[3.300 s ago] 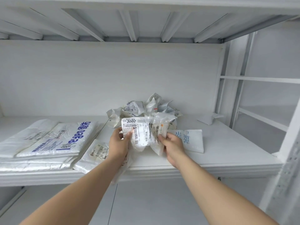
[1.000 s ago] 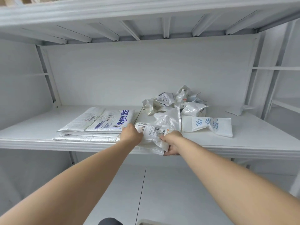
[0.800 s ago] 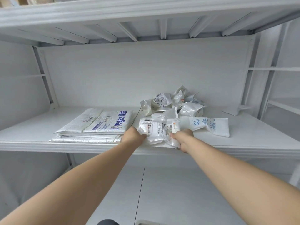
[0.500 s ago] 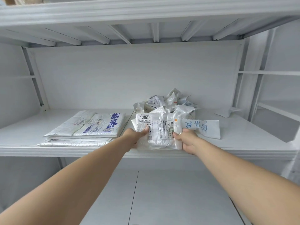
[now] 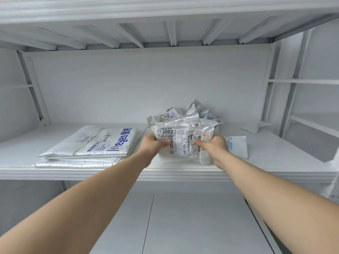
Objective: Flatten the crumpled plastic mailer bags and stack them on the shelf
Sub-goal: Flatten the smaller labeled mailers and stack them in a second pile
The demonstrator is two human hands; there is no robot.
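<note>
Person, two limbs listed. Left hand [image 5: 153, 145] and right hand [image 5: 213, 147]: bare. Left forearm [image 5: 102, 195], right forearm [image 5: 266, 189]: bare from below the shelf [image 5: 73, 174] to the wrists.

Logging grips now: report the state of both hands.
Left hand: gripping the left edge of the labelled mailer bag.
Right hand: gripping the same bag's right edge.

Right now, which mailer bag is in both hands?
The bag labelled 3002, gripped by the left hand and right hand; the flat stack and crumpled pile lie on the shelf.
</note>
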